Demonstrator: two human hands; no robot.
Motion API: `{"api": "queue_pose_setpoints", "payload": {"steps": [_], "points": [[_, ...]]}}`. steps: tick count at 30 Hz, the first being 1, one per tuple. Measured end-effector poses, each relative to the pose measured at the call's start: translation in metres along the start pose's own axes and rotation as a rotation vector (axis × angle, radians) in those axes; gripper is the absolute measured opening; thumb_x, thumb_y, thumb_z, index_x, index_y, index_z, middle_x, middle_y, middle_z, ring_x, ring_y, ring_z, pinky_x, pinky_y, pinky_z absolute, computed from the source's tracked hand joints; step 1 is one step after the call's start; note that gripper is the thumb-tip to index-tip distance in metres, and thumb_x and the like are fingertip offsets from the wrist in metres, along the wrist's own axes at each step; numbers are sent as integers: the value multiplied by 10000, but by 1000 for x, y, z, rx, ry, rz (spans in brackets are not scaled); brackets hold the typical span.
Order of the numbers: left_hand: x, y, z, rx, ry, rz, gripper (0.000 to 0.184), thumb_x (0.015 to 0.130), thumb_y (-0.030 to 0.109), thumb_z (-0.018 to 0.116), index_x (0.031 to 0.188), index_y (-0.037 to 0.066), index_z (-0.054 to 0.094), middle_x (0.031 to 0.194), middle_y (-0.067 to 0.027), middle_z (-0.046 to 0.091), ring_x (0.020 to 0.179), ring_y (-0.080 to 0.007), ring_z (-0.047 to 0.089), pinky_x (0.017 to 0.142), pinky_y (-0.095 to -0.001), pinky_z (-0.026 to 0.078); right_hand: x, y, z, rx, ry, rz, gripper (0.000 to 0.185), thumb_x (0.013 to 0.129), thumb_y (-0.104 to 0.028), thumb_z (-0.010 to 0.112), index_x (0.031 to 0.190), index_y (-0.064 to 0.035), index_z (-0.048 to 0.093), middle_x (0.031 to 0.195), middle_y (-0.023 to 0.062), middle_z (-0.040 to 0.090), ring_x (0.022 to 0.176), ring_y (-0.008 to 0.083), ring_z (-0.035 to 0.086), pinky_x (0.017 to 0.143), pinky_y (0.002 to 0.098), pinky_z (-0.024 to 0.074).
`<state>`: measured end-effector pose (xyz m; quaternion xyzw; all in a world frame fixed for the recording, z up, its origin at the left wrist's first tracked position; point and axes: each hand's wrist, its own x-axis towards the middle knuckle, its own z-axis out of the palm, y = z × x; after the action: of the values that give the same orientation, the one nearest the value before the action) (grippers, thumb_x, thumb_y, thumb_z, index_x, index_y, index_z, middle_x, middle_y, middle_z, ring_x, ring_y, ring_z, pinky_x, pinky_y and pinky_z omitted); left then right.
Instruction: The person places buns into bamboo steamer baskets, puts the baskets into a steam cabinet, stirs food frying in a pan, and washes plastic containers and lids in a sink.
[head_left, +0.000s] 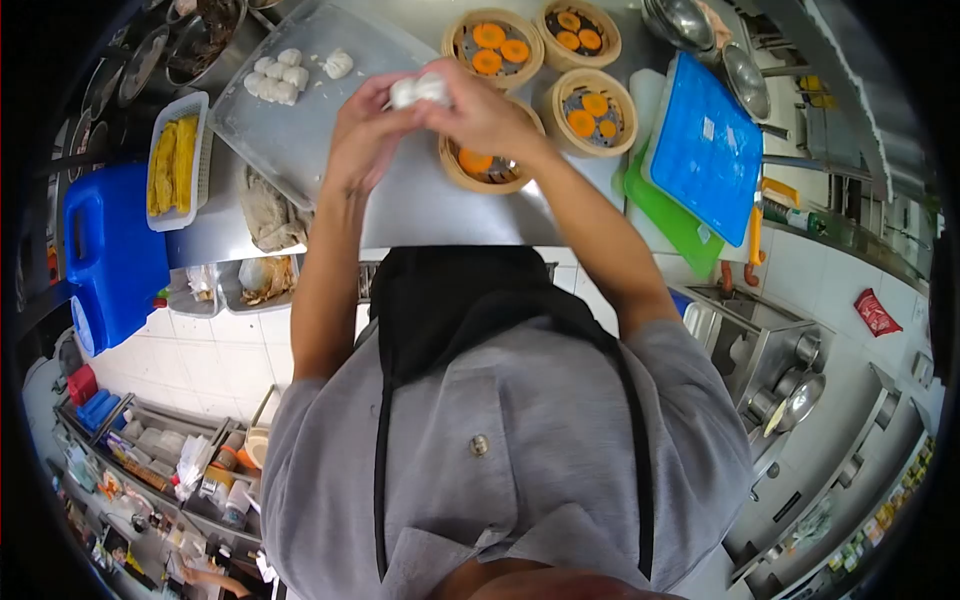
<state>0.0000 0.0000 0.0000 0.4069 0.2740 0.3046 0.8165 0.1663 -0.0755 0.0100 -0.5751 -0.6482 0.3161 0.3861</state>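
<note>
**Both hands close on white dough pieces at the tray's edge**

Head view: the left hand and right hand meet above the right edge of the tray, fingers curled around the white dough pieces; the two-handed hold probably spares something soft from squashing. On the tray's far part sits a dough cluster, likely grouped to leave working room, with a loose lump to its right. Bamboo baskets stand right of the tray, apparently within easy reach, carrot slices spaced inside, perhaps as separate resting spots.
</note>
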Motion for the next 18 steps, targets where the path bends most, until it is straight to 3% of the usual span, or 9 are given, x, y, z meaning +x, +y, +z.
{"api": "queue_pose_setpoints", "payload": {"steps": [2,5,6,7,9,11,13,14,18], "points": [[5,6,9,39,-84,-3,424,757,-98,671,1162,-33,565,1132,-166,618,996,-228,623,882,-329,508,-11,-10,-9,5,124,70,403,883,-304,653,1161,-55,500,949,169,662,877,291,666,746,375,512],[38,-36,42,-3,-137,-93,345,742,-110,683,1071,-44,604,1026,-121,662,945,-195,633,839,-324,519,-45,39,-62,114,130,21,349,904,-250,627,1159,-44,507,939,154,657,849,263,657,712,352,505],[36,-30,41,39,-121,-83,312,755,-78,692,1057,-52,621,1018,-115,665,934,-181,631,866,-305,502,-50,43,-69,341,129,134,322,915,-218,611,1168,-47,509,927,137,657,828,235,651,695,342,499],[32,-29,43,47,-114,-80,312,755,-78,692,1057,-52,621,1018,-115,665,934,-181,631,866,-305,502,-56,46,-76,349,126,126,322,915,-218,611,1168,-47,509,927,137,657,828,235,651,695,342,499],[17,-26,50,372,-39,-93,336,760,-46,702,1085,-63,619,1025,-114,665,930,-180,632,873,-296,489,-66,48,-90,112,77,65,263,939,-143,570,1184,-83,497,843,12,562,723,140,532,645,302,463],[9,-33,47,454,-51,-194,391,761,-7,712,1137,-46,611,1015,-129,666,948,-231,635,870,-312,484,-72,48,-89,-48,-32,53,328,894,-157,627,1183,-81,493,890,68,605,763,199,595,666,334,485],[9,-37,49,1259,-113,86,473,739,34,744,1187,3,593,1032,-166,664,971,-291,641,880,-342,480,-72,46,-83,-537,-268,89,438,820,-159,685,1202,-87,483,1002,138,625,849,293,629,707,387,508],[11,-39,51,1265,-101,83,473,739,34,744,1187,3,593,1032,-166,664,971,-291,641,880,-342,480,-71,51,-76,-605,-303,45,469,749,-153,729,1169,-87,530,1077,146,597,949,336,600,744,429,513],[25,-44,72,1312,-123,44,422,723,59,752,1128,36,635,1051,-199,657,1011,-357,618,901,-385,476,-78,71,-65,-659,-194,-147,419,718,-140,745,1104,-87,590,1035,107,583,987,308,581,746,427,513]]}}
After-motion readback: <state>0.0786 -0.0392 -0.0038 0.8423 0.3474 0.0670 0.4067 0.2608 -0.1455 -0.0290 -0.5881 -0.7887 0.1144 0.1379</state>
